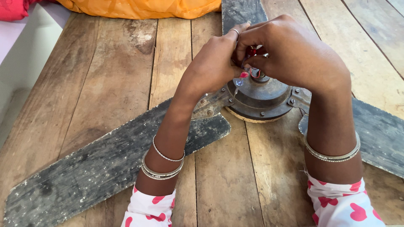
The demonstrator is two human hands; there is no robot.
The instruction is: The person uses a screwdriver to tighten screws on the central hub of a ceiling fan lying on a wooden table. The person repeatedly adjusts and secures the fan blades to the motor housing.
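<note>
Two white sleeves with red hearts sit closest, above them silver bangles: three on the left wrist, one broad band on the right. On the plank bench [105, 84] lies one old ceiling fan [259, 98], its round rusty motor hub near the far middle, with three dusty dark blades [97, 168] spread out. Left hand [214, 63] and right hand [294, 54] meet over the hub's top, each grip pinched on red wires [251, 51] there. One orange cloth [143, 8] lies beyond.

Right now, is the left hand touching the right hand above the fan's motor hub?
Touching. The head view shows the left hand fingers pressed against the right hand fingers above the motor hub.
</note>
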